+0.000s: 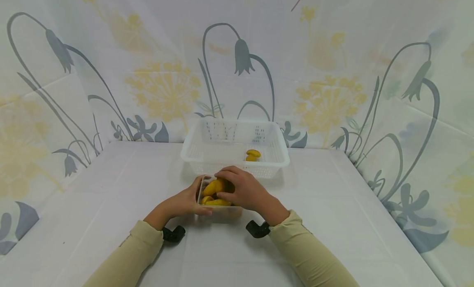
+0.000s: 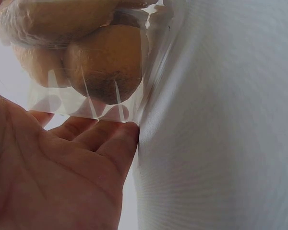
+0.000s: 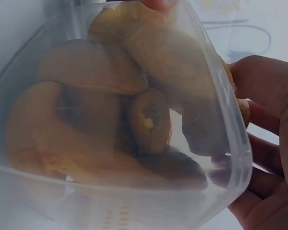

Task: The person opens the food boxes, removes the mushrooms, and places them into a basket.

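Note:
A clear plastic container [image 1: 226, 215] stands on the table, holding several smooth yellow mushroom-shaped pieces [image 1: 212, 201]. My left hand [image 1: 185, 200] grips its left side, thumb at the front. In the left wrist view, the fingers [image 2: 113, 143] of that hand lie along the container's lower edge. My right hand [image 1: 246, 190] reaches over the right rim, its thumb and fingers curled round a yellow piece [image 1: 214, 187] at the top. Part of that piece is hidden by the hand. The right wrist view shows more pieces [image 3: 91, 67] through the container's wall.
Just behind the container stands a white perforated basket [image 1: 192, 155], with yellow mushroom-shaped pieces [image 1: 253, 153] near its right front. A white cloth covers the table [image 1: 111, 204]. Floral cloth [image 1: 166, 31] hangs at the back and sides.

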Demonstrator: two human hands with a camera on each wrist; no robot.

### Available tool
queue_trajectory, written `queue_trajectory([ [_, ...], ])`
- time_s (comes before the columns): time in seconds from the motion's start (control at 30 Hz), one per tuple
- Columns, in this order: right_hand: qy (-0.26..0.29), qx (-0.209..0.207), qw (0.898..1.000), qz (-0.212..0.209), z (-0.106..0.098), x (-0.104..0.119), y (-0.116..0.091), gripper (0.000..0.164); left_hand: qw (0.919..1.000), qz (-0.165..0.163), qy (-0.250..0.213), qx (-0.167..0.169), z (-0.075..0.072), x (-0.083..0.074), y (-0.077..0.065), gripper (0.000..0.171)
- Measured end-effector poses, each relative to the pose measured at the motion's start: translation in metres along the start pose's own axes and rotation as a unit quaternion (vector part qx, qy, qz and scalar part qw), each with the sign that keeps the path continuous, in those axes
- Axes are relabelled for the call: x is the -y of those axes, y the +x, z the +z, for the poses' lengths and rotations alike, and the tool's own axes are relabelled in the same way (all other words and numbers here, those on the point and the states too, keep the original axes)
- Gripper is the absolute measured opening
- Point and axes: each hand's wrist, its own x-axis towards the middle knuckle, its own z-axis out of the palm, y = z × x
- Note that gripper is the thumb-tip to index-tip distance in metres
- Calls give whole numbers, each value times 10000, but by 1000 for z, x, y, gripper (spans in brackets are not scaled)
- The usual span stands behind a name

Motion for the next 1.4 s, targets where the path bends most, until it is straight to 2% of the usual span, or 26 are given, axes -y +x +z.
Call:
queue_trajectory([
  [0.5,-4,-247,9993,-270,-12,5,0,43,9999,-121,75,-3,0,0,0,103],
  [0.83,140,-678,9960,-566,-21,1,-3,41,10000,-50,-13,42,0,1,1,100],
  [1.4,356,-1314,9890,-577,-48,-12,-8,42,10000,-21,-68,-13,1,1,1,104],
])
